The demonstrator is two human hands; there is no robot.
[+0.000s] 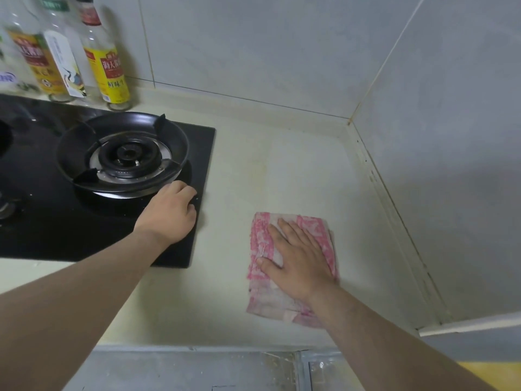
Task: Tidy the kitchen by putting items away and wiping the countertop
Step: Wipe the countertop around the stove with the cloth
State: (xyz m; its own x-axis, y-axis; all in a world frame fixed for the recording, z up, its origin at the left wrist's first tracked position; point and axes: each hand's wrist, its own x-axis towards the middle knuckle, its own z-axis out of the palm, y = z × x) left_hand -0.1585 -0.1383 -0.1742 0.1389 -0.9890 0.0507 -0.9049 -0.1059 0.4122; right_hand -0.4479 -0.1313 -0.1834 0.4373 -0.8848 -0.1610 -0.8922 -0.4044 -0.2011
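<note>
Head view: R hand (298,258) lies flat, palm down, fingers straight & slightly spread, on pink/white cloth (266,301). It's pressing, not gripping; no finger curls round the fabric. Flat palm makes sense for wiping: it spreads pressure over the folded cloth so more of it meets the countertop (296,165).

Cloth sits directly under R palm. It sticks out a bit past the fingertips on the far side and past the thumb on the inner side. A longer stretch shows back by the wrist, toward the person. Looks folded into a rough rectangle, lying flat on the counter, no bunching seen.

L hand (169,213) is off to the left of R hand, well apart from the cloth, resting on the near right part of the black hob (56,227). Fingers loosely bent, nothing visible in them, so relaxed and holding nothing. Prob. a brace while leaning in to wipe. L fingertips are just beside the round pan support (177,153); can't tell if touching.

Beyond R fingertips the counter runs on to the wall corner, w/ faint yellowish marks, likely the next patch to wipe. Sauce bottles (108,60) stand upright far beyond L hand, behind the hob by the wall.

Judgement: wiping step is in hand. How far the putting-away has got can't be told from this view.
</note>
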